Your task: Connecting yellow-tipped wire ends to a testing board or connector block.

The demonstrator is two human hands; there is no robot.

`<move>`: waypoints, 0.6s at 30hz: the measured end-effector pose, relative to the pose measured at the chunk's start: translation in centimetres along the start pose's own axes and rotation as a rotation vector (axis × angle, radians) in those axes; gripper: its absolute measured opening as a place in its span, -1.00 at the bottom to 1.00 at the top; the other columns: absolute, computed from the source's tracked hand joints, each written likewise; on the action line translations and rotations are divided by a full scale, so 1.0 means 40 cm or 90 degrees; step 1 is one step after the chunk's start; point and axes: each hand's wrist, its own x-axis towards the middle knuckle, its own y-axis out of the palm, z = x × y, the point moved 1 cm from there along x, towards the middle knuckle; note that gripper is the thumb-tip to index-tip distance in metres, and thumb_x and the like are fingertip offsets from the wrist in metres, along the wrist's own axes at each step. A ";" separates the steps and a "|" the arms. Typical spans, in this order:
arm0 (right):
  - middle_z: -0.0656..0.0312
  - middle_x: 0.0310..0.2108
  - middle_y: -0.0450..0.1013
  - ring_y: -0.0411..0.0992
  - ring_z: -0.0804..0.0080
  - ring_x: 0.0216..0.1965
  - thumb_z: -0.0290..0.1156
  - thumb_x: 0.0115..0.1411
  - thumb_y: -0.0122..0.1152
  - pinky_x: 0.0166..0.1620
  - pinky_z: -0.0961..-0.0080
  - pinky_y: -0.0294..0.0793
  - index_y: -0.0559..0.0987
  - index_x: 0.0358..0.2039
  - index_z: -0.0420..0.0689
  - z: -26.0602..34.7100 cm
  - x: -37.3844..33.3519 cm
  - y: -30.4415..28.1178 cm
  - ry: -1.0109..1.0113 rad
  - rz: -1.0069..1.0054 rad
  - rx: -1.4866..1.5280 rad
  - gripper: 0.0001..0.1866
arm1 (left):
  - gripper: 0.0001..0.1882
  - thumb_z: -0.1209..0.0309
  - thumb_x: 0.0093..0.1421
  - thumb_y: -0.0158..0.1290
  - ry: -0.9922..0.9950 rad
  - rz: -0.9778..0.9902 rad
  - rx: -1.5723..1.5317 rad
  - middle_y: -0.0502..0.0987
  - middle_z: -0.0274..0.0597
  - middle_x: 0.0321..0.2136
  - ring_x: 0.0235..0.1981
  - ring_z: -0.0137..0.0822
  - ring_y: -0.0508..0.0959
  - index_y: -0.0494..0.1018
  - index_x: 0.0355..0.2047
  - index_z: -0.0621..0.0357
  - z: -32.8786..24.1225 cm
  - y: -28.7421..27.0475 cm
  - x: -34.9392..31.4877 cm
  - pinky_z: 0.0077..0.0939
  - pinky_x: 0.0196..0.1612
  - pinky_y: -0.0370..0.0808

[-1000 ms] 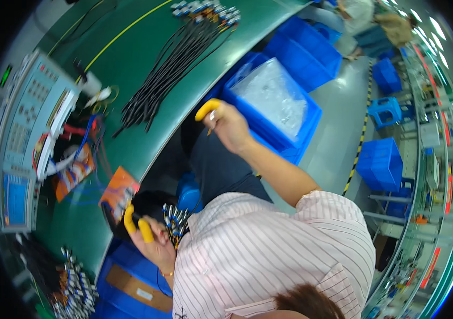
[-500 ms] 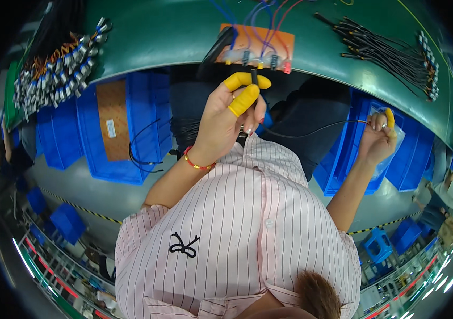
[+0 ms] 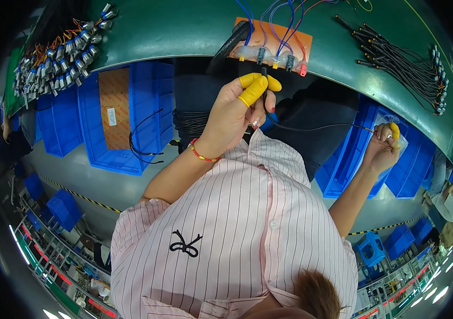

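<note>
Your left grip (image 3: 240, 109) was pinched shut, yellow-covered fingertips and thumb pressed on one end of the black cable (image 3: 317, 128), just on your side of the orange board (image 3: 260, 42). The dark tip of that end pointed at the row of coloured sockets (image 3: 275, 65) along the board's near edge and sat very close to it; the view could not tell you whether they touched. Your right grip (image 3: 382, 146) was also closed, fingers curled around the cable's other end, well to the right of the board and nearer your body. Between your grips the cable sagged slightly in open air beyond the bench (image 3: 168, 29) edge.

The board's sockets lay right at that edge, and a black loop (image 3: 229, 49) overlapped its left side and hung past it. You had a stretch of green surface on either side of the board: to its right, before the bundle of black cables (image 3: 391, 56), and to its left, before the heap of silver connectors (image 3: 64, 64). Below the edge, blue crates (image 3: 149, 114) stood left and right of the board, with your lap in the gap between them.
</note>
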 end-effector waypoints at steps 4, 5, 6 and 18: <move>0.23 -0.57 0.19 0.11 0.44 -0.45 -0.37 0.03 -0.09 -0.22 0.47 0.12 0.48 -0.16 -0.35 0.003 -0.005 0.003 0.012 -0.043 0.005 -0.59 | -0.74 0.36 0.39 -0.12 -0.019 -0.014 0.028 0.48 -0.19 -0.47 -0.69 -0.66 0.25 0.43 -0.09 0.30 0.007 -0.011 0.013 -0.78 -0.58 0.24; 0.23 -0.57 0.20 0.11 0.44 -0.46 -0.38 0.03 -0.09 -0.22 0.47 0.12 0.48 -0.16 -0.35 0.003 -0.008 -0.001 0.008 -0.042 0.004 -0.60 | -0.74 0.36 0.39 -0.12 -0.022 -0.017 0.031 0.49 -0.19 -0.48 -0.69 -0.66 0.25 0.44 -0.10 0.30 0.009 -0.012 0.016 -0.79 -0.59 0.24; 0.23 -0.57 0.20 0.11 0.44 -0.46 -0.38 0.04 -0.09 -0.22 0.47 0.12 0.49 -0.17 -0.35 0.004 -0.010 -0.003 0.004 -0.039 0.002 -0.60 | -0.75 0.37 0.38 -0.11 -0.024 -0.022 0.035 0.49 -0.19 -0.48 -0.69 -0.66 0.25 0.44 -0.11 0.30 0.010 -0.011 0.018 -0.79 -0.59 0.24; 0.22 -0.57 0.19 0.10 0.44 -0.45 -0.38 0.03 -0.09 -0.22 0.46 0.13 0.48 -0.18 -0.37 0.009 0.006 -0.007 0.008 -0.063 0.010 -0.61 | -0.75 0.37 0.37 -0.08 -0.043 -0.016 0.017 0.48 -0.22 -0.53 -0.72 -0.69 0.24 0.46 -0.15 0.33 0.001 0.000 0.026 -0.82 -0.65 0.18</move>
